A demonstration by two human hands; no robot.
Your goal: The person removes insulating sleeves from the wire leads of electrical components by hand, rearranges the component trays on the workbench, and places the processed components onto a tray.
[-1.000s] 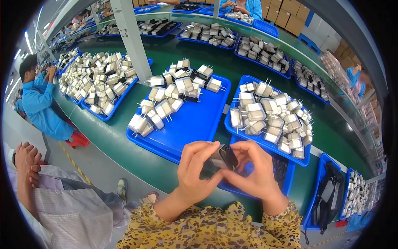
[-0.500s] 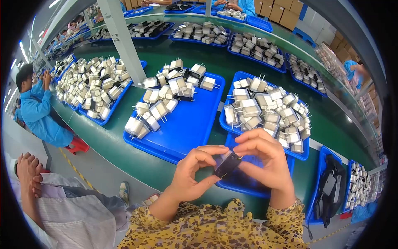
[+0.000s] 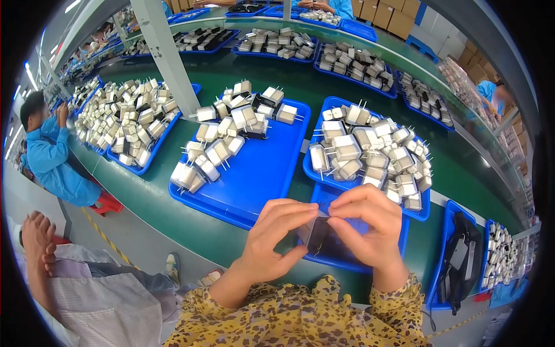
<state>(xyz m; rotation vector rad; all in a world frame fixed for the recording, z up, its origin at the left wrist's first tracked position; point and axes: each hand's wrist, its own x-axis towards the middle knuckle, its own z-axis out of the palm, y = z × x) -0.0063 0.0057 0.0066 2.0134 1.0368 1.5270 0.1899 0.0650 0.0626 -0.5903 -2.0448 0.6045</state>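
Between my two hands is a small power adapter (image 3: pixel 317 234) with a dark face and a pale, clear-looking side. My left hand (image 3: pixel 273 238) is closed around its left side, thumb below and fingers above. The fingertips of my right hand (image 3: pixel 370 226) pinch at its upper right edge; exactly what they grip there is too small to make out. Below the hands lies a blue tray (image 3: pixel 399 250), partly covered by them. Just beyond it, another blue tray (image 3: pixel 425 213) is heaped with white plug adapters (image 3: pixel 376 151) with metal prongs.
To the left, a blue tray (image 3: pixel 263 182) holds adapters (image 3: pixel 231 124) at its far side. A metal post (image 3: pixel 165 58) rises from the green bench (image 3: pixel 191 217). A tray with a black bag (image 3: pixel 461 260) is at right. A person in blue (image 3: pixel 55 156) and another's clasped hands (image 3: pixel 39 243) are at left.
The adapter has turned in my fingers, showing more of its pale side. My right fingertips have drawn together at its top edge. The view has shifted slightly.
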